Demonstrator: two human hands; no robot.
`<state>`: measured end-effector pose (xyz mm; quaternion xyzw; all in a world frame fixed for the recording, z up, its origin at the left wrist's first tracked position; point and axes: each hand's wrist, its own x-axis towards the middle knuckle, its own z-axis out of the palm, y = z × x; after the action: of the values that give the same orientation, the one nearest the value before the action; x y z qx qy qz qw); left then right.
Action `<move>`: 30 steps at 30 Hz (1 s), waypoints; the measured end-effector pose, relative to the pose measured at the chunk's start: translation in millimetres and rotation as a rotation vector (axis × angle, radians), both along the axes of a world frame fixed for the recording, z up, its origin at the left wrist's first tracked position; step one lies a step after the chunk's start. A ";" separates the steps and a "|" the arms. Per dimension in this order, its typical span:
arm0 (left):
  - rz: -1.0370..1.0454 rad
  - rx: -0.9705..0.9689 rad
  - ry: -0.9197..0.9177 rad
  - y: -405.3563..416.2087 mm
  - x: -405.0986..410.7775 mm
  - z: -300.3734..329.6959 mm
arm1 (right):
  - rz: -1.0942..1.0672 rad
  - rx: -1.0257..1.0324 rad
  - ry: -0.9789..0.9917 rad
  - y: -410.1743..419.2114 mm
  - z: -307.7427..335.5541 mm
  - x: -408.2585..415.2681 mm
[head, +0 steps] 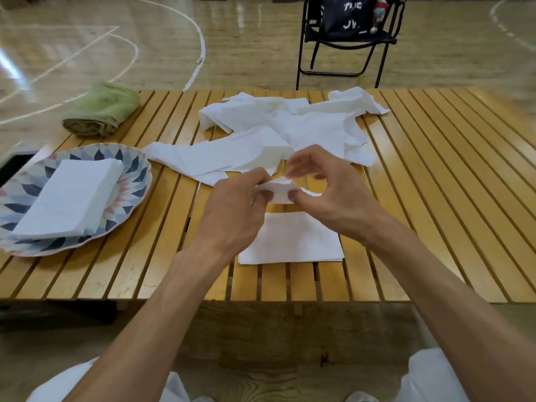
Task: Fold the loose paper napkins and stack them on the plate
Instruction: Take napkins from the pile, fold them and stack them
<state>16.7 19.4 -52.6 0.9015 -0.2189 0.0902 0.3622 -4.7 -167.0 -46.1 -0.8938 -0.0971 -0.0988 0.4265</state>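
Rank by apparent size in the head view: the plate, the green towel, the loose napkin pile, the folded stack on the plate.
1. loose napkin pile
2. plate
3. folded stack
4. green towel; it lies farther away, so its place after the stack is unsure.

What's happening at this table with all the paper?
A person is folding paper napkins. Both the left hand and right hand pinch one napkin on the slatted table. A folded stack sits on the patterned plate; a loose pile waits behind.
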 end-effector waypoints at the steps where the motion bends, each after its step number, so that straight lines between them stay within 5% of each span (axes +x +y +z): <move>1: 0.006 -0.031 -0.006 0.4 -0.8 3.1 | -0.017 0.014 0.041 -3.3 1.0 -0.8; 11: 0.032 -0.433 0.128 10.4 -1.9 20.7 | -0.184 0.307 0.159 -28.9 4.5 0.0; 17: 0.148 -0.545 0.319 12.4 -0.9 16.1 | -0.129 0.467 0.506 -38.0 1.4 1.0; 30: 0.150 -0.005 0.512 25.4 0.4 7.4 | -0.244 0.159 0.696 -46.5 11.7 -6.7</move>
<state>17.2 44.8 -45.2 0.9078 -0.0524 -0.1137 0.4003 -11.4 -213.5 -34.4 -0.8431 0.1688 0.1533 0.4870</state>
